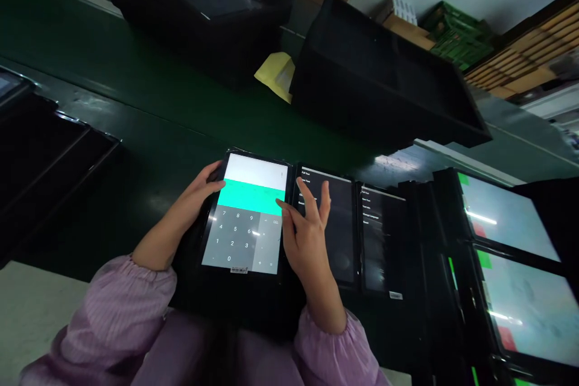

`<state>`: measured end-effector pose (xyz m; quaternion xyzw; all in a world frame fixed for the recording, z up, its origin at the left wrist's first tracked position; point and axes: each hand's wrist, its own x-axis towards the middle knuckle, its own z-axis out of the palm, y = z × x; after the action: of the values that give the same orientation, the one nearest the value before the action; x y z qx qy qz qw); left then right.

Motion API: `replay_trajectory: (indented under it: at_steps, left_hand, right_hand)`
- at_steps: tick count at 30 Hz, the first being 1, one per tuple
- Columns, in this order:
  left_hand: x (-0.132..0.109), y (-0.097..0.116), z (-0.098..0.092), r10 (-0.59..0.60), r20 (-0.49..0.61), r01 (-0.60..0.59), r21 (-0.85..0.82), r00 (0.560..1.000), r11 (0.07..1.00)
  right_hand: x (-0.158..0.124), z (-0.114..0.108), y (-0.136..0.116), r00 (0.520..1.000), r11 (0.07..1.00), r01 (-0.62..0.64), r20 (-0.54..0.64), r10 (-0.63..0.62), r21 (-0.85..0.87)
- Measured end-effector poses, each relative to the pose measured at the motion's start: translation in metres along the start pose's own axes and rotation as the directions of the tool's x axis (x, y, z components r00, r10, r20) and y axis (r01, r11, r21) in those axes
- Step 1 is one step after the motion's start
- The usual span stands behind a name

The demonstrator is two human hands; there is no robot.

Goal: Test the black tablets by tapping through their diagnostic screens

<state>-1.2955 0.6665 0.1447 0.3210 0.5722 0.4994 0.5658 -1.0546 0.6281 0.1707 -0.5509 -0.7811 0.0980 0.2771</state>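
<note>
Your left hand point(194, 199) gripped the calculator tablet point(244, 217) by its edge on the green tabletop point(149, 108), your right hand point(307, 241) open against it, with other tablets point(384, 235) beside and a black tray point(384, 72) beyond.

1. Two bare hands are counted: one left hand point(192, 196) and one right hand point(307, 238).
2. One calculator tablet point(244, 235) is seen between them.
3. Two dark-menu tablets point(328, 229) are counted to the right.
4. Three pale-screened tablets point(511, 217) are counted at far right, the nearest cut off.
5. Two black trays point(384, 72) are seen far off.
6. One yellow packet point(275, 75) is seen between them.
</note>
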Motion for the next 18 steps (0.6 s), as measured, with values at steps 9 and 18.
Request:
replay_trajectory:
  at_steps: [9,18]
  left_hand:
    - [-0.002,0.006,-0.022,-0.077,0.255,-0.019,0.353,0.964,0.935]
    - [-0.002,0.005,-0.031,-0.092,0.356,-0.091,0.465,0.930,0.881]
  right_hand:
    - [0.000,0.001,-0.002,0.999,0.999,-0.036,-0.024,0.036,0.005]
    - [-0.006,0.006,-0.032,0.963,0.971,0.191,0.165,-0.214,0.144]
